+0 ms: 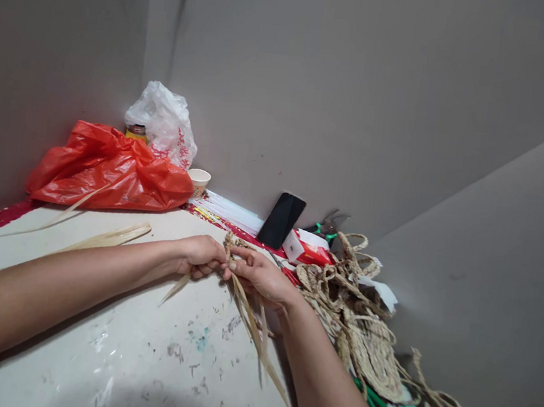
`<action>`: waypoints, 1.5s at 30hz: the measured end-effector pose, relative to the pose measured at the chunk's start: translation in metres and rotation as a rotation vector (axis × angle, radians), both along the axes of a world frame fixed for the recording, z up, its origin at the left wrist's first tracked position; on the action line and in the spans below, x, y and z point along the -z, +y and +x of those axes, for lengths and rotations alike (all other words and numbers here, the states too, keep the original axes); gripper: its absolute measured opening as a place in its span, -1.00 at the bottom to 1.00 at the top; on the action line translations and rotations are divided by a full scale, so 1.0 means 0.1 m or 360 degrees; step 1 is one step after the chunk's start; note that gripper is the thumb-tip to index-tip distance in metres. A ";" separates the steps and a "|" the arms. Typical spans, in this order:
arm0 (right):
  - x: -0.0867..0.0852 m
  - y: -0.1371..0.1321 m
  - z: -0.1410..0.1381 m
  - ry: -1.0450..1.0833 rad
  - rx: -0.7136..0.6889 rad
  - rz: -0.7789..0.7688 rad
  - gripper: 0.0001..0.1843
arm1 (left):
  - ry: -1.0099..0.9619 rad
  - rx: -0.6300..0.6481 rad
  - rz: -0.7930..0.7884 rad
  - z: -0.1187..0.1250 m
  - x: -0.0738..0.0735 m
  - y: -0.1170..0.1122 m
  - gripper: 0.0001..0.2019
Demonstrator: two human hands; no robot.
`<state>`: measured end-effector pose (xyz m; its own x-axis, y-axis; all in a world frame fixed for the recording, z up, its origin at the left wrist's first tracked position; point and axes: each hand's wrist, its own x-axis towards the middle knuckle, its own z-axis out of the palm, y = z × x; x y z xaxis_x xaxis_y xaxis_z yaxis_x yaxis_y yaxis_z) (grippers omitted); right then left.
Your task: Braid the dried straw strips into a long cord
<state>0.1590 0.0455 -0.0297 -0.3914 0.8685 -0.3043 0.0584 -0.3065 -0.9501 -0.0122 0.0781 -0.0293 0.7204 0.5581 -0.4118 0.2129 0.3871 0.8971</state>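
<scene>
Both hands meet over the far middle of a pale, stained board. My left hand (204,256) is closed, its fingers curled and pinching the straw-coloured braid (230,241) from the left. From the right, my right hand (259,273) pinches the same braid between thumb and fingers. Loose flat strands (258,335) hang from the braid below my right hand, and a short strand end (175,289) sticks out under my left. The fingers hide part of the plaited section.
Loose fibre strips (113,237) lie behind my left forearm. A red plastic bag (114,174), a paper cup (200,182) and a leaning phone (282,220) stand along the back. Coiled braided cord (369,343) is heaped at right, with pliers (328,227) behind it.
</scene>
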 end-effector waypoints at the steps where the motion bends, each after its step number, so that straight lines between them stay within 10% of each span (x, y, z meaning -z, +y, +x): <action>1: -0.01 0.00 0.00 -0.0012 -0.0021 0.0003 -0.45 | 0.0036 -0.0050 0.0058 0.01 0.00 -0.01 -0.82; 25: -0.18 -0.14 -0.09 -0.1338 -0.0059 0.0789 -0.78 | 0.0263 -0.0482 0.0625 0.10 0.06 -0.15 -0.80; 39: -0.12 -0.34 -0.43 -0.2058 -0.0088 0.1038 -0.71 | 0.0157 -0.0410 0.0340 0.07 0.02 -0.15 -0.78; 45: -0.41 -0.49 -0.38 -0.1452 -0.0649 0.0834 -0.73 | 0.0035 -0.0352 0.0249 0.00 0.00 -0.10 -0.85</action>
